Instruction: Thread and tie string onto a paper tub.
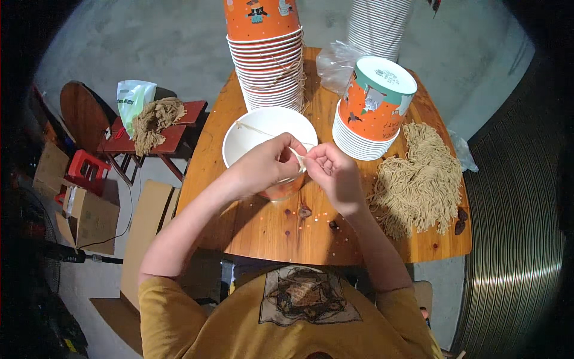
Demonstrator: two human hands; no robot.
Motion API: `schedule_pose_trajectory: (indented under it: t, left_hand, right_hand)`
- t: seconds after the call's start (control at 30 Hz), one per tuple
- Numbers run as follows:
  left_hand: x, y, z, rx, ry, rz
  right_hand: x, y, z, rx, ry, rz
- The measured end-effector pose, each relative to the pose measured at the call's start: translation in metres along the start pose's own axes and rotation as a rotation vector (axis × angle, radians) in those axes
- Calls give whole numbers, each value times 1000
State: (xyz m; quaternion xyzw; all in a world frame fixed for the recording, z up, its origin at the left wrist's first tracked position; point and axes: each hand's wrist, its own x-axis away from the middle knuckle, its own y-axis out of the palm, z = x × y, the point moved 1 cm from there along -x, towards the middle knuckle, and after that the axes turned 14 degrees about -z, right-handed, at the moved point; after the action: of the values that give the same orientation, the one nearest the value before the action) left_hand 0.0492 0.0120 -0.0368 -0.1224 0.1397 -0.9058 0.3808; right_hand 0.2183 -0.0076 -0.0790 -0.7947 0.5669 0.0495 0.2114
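An orange paper bucket with a white inside (254, 116) stands open side up on the wooden table, in front of me. At its near right rim, my left hand (266, 163) pinches a thin beige string (250, 127) between thumb and fingers. Close beside it, my right hand (336, 175) is pinched on the same string, fingertips almost meeting the left ones. One length of the string trails across the bucket's mouth to the left. My hands hide the near rim and any knot there.
A tall stack of orange buckets (266, 75) rises behind, with strings hanging on it. Upside-down buckets (366, 134) stand right of centre, next to a heap of beige string (423, 185). A clear plastic bag (336, 64) lies behind. On the left is a red bench (122, 142).
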Motion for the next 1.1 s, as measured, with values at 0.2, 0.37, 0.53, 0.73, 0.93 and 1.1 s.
schedule_pose_trajectory:
  t: [0.2,0.37,0.53,0.73,0.93,1.1]
  left_hand:
    - [-4,-6,-7,185,-48,-42]
    - [-5,-6,-2,143,-72,-59]
    - [-4,2,-2,103,-76,-36]
    - [-8,5,3,121,-170,-39]
    - [-5,3,1,88,-101,0]
    - [-1,9,8,-238,29,110]
  right_hand:
    - [0,0,1,-6,40,-24]
    - [0,-2,-1,-20,71,-16]
    - [2,-3,-4,-96,116,-33]
    - [3,-5,0,-89,129,-24]
    - [2,-8,2,34,126,-1]
    - [3,-7,7,-12,58,39]
